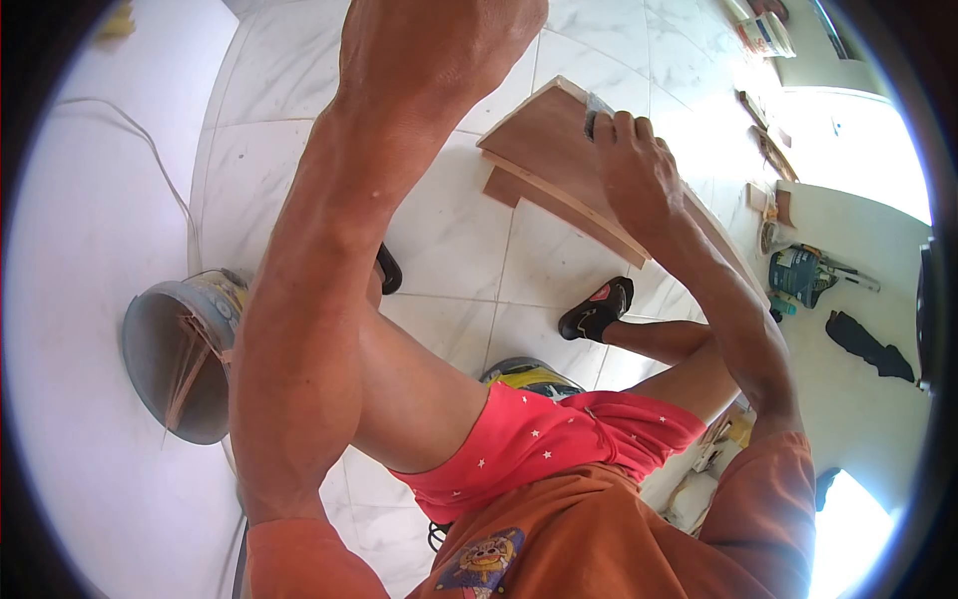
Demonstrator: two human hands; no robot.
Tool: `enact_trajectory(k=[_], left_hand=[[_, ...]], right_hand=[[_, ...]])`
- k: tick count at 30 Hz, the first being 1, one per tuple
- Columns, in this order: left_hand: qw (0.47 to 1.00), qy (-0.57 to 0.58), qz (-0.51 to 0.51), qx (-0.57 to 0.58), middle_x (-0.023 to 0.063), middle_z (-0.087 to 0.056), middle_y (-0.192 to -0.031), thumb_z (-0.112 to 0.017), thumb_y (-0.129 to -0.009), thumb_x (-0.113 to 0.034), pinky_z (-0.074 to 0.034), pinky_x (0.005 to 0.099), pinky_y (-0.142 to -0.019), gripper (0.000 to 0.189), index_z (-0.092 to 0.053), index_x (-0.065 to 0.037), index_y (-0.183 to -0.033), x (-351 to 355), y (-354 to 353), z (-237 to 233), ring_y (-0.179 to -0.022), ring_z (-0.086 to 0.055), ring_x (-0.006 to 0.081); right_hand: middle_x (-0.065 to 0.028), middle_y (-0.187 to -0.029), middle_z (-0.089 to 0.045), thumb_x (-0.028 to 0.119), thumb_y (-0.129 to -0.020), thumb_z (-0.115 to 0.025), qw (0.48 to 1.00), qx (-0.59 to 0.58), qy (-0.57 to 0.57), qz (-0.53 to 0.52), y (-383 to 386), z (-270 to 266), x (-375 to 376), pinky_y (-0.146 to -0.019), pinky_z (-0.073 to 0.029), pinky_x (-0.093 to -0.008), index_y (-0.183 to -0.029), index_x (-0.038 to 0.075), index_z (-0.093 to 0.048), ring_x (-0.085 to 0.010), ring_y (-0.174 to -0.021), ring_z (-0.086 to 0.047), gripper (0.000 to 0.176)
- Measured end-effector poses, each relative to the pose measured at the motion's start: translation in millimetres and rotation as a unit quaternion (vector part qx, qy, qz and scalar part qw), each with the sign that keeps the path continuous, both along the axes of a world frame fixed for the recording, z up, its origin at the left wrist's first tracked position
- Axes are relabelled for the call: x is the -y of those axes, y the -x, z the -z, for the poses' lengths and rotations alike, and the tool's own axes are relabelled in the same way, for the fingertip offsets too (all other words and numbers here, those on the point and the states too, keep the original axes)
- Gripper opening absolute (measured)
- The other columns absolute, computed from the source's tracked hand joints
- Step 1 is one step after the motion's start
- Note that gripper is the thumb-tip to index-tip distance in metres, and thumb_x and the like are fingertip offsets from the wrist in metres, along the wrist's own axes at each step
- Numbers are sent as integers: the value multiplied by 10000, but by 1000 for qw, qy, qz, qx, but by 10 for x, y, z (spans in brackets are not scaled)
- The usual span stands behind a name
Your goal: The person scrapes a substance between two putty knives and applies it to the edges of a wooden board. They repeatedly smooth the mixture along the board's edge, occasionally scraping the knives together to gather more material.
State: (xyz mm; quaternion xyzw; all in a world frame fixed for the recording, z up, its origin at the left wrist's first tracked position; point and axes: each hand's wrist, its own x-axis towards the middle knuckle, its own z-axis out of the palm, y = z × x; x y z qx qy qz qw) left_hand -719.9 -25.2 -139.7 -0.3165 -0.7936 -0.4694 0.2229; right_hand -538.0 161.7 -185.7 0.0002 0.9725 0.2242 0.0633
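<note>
My right hand (641, 172) is closed round a small grey and dark item (593, 118), whose kind I cannot make out. It is over the far part of a reddish-brown wooden board (544, 125) with pale edges, and the item appears to touch the board's face. A second wooden strip (559, 213) runs along the board's near side. My left hand (449, 40) is raised close to the camera at the top. Its fingers are cut off by the frame edge, so whatever they hold is hidden.
A grey bucket (150, 334) with thin wood strips inside lies tilted at left by the white wall. Another bucket (534, 373) is between my legs, near my dark shoe (599, 307). Tools and a dark container (796, 275) are at right, with a black cloth (866, 344).
</note>
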Motion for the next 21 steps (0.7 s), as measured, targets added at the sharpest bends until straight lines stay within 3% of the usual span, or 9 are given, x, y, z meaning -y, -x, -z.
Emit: enact_trajectory(k=[5,7,10,13,15,19,21], left_hand=[[993,19,28,109,318,-691,-906,-514,-1035,-125,-579,476,-739,264,-572,100,-1159,76,-102,-200,-855,-705,456],[999,16,-14,26,323,-689,-915,-515,-1034,-119,-576,478,-744,257,-574,100,-1154,-7,-22,-14,-859,-704,456],[1000,2,-19,-4,326,-687,-916,-512,-1035,-120,-576,478,-734,261,-574,101,-1160,-11,-12,7,-843,-703,458],[994,19,37,97,327,-688,-929,-511,-1034,-122,-575,482,-740,278,-573,107,-1179,79,-120,-186,-857,-700,463],[999,15,14,49,325,-688,-934,-508,-1035,-121,-575,482,-739,278,-572,107,-1180,29,-112,-108,-856,-700,463],[998,-22,-13,-60,318,-689,-926,-505,-1037,-121,-575,476,-733,261,-575,99,-1160,-22,-66,30,-850,-702,459],[999,7,-14,-34,323,-687,-940,-504,-1037,-122,-575,472,-746,268,-578,101,-1166,-36,-78,24,-864,-702,457]], right_hand=[[-145,-1040,-601,91,-819,-676,999,-15,-9,-39,-101,56,85,-758,-566,-381,-1134,-51,-602,-258,-969,-622,353],[-148,-1047,-600,96,-818,-678,1000,-8,-1,-22,-98,-9,99,-765,-566,-385,-1134,-56,-603,-260,-974,-620,358],[-153,-1055,-596,99,-817,-679,1000,-7,2,22,-66,3,32,-772,-565,-390,-1133,-61,-603,-263,-979,-617,362],[-155,-1047,-594,87,-816,-675,1000,-10,-4,20,-97,109,12,-766,-565,-393,-1127,-61,-599,-269,-971,-616,352],[-157,-1045,-595,84,-818,-673,1000,-8,-23,-15,-149,95,77,-763,-565,-390,-1119,-58,-597,-273,-964,-617,342],[-162,-1056,-595,78,-822,-673,1000,-3,9,17,-103,-28,50,-766,-563,-398,-1140,-63,-594,-287,-975,-617,357],[-165,-1063,-593,76,-822,-676,999,4,14,41,-29,15,-9,-766,-561,-397,-1146,-64,-593,-292,-980,-617,362]])
